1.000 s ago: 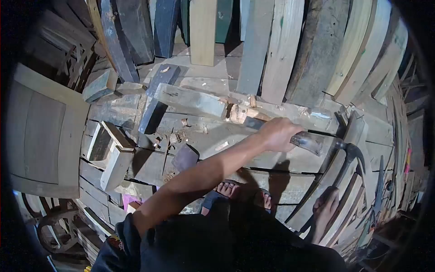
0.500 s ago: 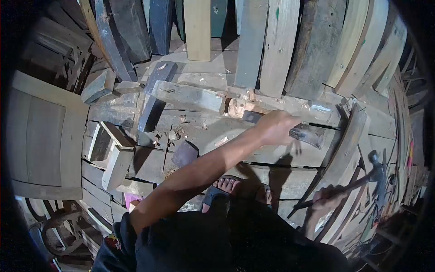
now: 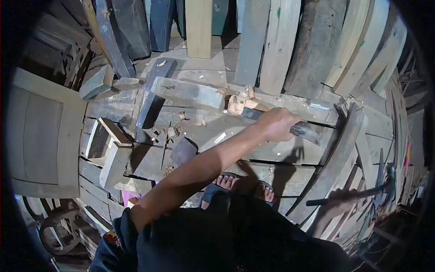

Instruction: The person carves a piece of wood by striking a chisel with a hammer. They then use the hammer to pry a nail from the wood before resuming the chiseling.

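Observation:
My left hand is closed around a chisel, whose dark handle end sticks out on the right. The blade points left, its tip right at a freshly cut, pale notch in a long timber. My right hand, low at the right, grips a hammer by its handle, with the metal head out to the right, well apart from the chisel. Wood chips lie on the boards left of the notch.
A dark block lies by my left forearm. Offcuts nailed together stand at the left beside a wooden panel. Several upright planks line the back. A long curved board leans at the right. My sandalled feet are below.
The hammer and my right hand have swung down and to the right, away from the chisel. My left hand and the chisel stay nearly in place at the notch.

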Tool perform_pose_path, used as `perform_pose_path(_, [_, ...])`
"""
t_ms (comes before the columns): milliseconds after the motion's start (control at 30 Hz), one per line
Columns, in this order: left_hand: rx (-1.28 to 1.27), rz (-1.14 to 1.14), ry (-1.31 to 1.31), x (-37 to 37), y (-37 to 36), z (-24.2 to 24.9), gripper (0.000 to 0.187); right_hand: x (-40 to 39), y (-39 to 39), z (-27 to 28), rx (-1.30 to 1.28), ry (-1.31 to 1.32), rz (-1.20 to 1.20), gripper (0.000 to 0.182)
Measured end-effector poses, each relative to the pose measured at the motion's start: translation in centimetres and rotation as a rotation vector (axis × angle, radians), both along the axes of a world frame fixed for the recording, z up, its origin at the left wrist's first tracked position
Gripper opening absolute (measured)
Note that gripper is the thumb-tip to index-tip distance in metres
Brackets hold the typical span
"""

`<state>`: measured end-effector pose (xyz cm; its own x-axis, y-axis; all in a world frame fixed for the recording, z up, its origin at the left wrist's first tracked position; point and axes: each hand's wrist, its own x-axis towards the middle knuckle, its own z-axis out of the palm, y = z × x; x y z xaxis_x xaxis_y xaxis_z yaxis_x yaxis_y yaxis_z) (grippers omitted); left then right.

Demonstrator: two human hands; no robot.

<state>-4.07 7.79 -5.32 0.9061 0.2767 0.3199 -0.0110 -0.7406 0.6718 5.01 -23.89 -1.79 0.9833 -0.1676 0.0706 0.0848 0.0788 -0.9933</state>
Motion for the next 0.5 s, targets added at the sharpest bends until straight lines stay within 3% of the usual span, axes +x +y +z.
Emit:
perform_pose_path(33, [0.019,-0.003,0.023,0.2,-0.1,-0.2,0.018,-0.7,0.4,-1.9,-0.038,-0.004,0.02,0.046])
perform_pose_path(67, [0.015,0.001,0.025,0.3,-0.1,-0.3,0.019,0.0,-1.8,-7.5,-0.299,-0.163,0.14,0.044])
perform_pose_path(133, [0.037,0.015,0.09,-0.3,0.2,-0.2,0.019,-2.1,-1.3,-7.3,-0.564,-0.162,0.446,0.041])
perform_pose_path(167, [0.051,0.015,0.124,-0.2,0.2,0.0,0.02,-4.8,2.0,-2.4,-0.556,-0.003,0.627,0.039])
perform_pose_path(200, [0.078,0.008,0.107,0.0,0.0,0.1,0.022,-4.4,1.0,-3.3,-0.499,0.054,0.678,0.038])
perform_pose_path(233, [0.074,0.016,0.103,0.2,0.3,0.2,0.022,-3.7,0.1,-3.9,-0.625,-0.084,0.624,0.041])
perform_pose_path(300, [0.037,0.034,0.116,-0.4,-0.1,0.7,0.023,-3.6,-1.1,-2.8,-0.464,0.306,0.424,0.041])
perform_pose_path(367, [0.03,0.016,0.138,-0.1,0.2,-0.2,0.026,0.6,-4.9,-4.5,-0.314,0.163,0.422,0.039])
perform_pose_path(433, [0.048,0.007,0.158,-0.1,0.3,-0.3,0.026,1.5,-3.6,-0.6,-0.229,0.161,0.213,0.041])
perform_pose_path(500, [0.06,-0.004,0.178,0.0,0.4,-0.9,0.029,1.9,-2.8,0.8,-0.129,0.068,0.156,0.044])
